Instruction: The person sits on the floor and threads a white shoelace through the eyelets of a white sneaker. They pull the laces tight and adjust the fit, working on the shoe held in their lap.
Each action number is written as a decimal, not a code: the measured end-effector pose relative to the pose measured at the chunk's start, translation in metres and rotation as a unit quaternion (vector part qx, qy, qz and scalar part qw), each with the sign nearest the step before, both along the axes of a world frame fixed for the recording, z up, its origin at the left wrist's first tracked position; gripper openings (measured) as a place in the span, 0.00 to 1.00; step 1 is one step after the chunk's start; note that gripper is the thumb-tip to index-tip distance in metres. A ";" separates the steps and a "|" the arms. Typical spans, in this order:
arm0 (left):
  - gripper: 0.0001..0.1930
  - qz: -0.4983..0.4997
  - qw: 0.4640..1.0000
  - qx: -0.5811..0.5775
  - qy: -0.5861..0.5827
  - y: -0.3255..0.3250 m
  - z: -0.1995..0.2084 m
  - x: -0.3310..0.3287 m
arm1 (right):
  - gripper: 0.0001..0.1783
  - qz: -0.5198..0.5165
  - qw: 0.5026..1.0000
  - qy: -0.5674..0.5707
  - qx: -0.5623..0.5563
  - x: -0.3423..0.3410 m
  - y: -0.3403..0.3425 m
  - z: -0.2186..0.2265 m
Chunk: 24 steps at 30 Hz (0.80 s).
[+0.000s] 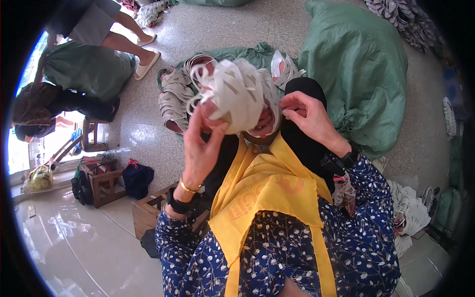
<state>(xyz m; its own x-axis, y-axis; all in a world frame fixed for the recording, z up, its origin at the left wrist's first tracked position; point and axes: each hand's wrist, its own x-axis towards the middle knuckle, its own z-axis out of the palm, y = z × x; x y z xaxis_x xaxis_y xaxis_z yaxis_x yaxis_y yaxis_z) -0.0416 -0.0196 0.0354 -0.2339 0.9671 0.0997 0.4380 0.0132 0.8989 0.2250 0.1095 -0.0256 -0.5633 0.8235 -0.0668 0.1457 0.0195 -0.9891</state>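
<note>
My left hand (202, 141) is closed round the lower edge of a white shoe upper (240, 94) with a pinkish lining and loose white laces. The laces loop out on its left side. To the right, my right hand (311, 119) has its fingers curled, thumb and forefinger together, a little apart from the held upper; whatever is in the pinch is too small to make out. Beneath and behind lie more white uppers (175, 96), stacked in rows on green sacking (255, 52). Part of that pile is hidden by the one I hold.
A bulging green sack (354, 74) stands at the right. Another person's bare legs (123, 39) and a second person in dark clothes are at the far left, beside a green sack (91, 69). A wooden stool (148, 213) stands at my left; white uppers (410, 208) lie at my right.
</note>
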 end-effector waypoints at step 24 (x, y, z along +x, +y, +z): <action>0.21 0.033 0.984 -0.010 -0.174 0.006 0.064 -0.024 | 0.25 0.282 0.948 -0.115 0.093 -0.052 -0.016 0.040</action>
<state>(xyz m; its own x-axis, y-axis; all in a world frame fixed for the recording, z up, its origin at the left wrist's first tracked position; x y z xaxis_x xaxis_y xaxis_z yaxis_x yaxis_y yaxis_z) -0.0652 -0.0132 0.0997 -0.3139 0.9493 -0.0158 0.1021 0.0502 0.9935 0.1730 0.0931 0.0145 -0.9056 0.4054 -0.1247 0.2723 0.3303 -0.9037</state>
